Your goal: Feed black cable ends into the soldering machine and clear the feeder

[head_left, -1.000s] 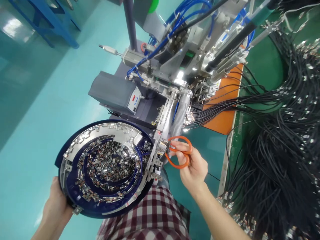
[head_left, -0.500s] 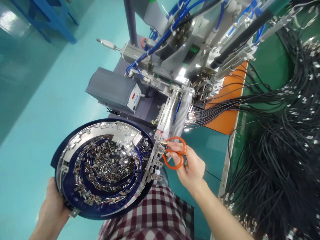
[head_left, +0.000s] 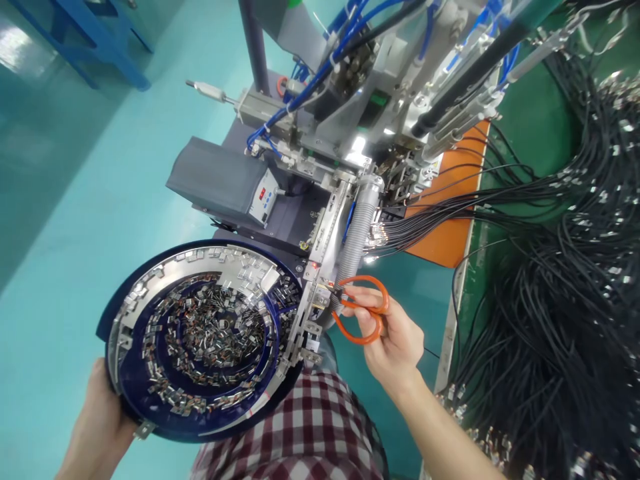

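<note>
My left hand (head_left: 97, 417) grips the lower left side of a round, dark blue feeder bowl (head_left: 134, 373), its fingertips hidden under the rim. Many small metal connector parts (head_left: 223, 323) lie in the bowl and along its spiral track. My right hand (head_left: 393, 343) holds orange-handled scissors (head_left: 384, 300), with fingers in and around the loops. Their tips point left, close to the metal feed rail (head_left: 320, 257) at the bowl's right edge. I cannot tell whether the tips touch the rail.
A grey control box (head_left: 220, 183) with a red display stands behind the bowl. The machine's cylinders and blue air hoses (head_left: 315, 83) rise above, beside a ribbed hose (head_left: 356, 230). Black cables (head_left: 545, 320) are heaped at right. A blue stool (head_left: 110, 40) stands upper left.
My right hand and the scissors have moved a little to the right, drawing back from the rail. My left hand keeps its hold on the bowl, and the view has shifted slightly.
</note>
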`<state>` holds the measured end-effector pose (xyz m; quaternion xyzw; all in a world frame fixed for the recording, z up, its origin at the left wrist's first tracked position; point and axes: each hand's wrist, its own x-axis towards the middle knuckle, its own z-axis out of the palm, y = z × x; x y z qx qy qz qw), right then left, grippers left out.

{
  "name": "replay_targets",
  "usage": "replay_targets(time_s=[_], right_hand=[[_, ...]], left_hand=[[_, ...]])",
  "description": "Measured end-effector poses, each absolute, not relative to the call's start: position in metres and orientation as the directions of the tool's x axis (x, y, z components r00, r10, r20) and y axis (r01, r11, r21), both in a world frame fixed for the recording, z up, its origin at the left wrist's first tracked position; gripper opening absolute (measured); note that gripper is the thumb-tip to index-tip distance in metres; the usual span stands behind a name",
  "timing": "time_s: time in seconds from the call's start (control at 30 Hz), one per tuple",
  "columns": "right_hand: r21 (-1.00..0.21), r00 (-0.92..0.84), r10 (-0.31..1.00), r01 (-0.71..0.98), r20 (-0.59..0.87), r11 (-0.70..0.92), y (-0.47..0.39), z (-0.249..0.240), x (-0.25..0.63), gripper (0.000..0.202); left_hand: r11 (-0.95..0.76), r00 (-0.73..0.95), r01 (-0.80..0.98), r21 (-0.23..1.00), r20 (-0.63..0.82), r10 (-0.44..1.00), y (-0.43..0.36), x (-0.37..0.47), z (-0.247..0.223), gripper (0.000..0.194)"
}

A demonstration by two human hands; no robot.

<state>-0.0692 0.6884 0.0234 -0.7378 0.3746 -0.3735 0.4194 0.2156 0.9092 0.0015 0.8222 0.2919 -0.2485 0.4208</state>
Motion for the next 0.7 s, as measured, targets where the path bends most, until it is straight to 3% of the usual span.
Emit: replay_targets(time_s=[0.2, 0.43, 0.7], right_hand=[[-0.908, 0.437, -0.869, -0.225, 0.231, -0.354, 0.690, 0.023, -0.074, 0.025], [-0.912, 0.439, -0.868, -0.211, 0.232, -0.351, 0.689, 0.019, -0.069, 0.026], [-0.883, 0.501, -0.827, -0.227, 0.256, -0.411, 0.682, 0.018, -0.052, 0.023]], left_hand=[[-0.439, 0.586, 0.783, 0.440, -0.759, 0.284, 0.913, 0.216, 0.007, 0.042], [-0.455, 0.563, 0.788, 0.415, -0.785, 0.259, 0.909, 0.213, 0.016, 0.043], [-0.437, 0.605, 0.768, 0.468, -0.754, 0.255, 0.905, 0.211, 0.014, 0.041]])
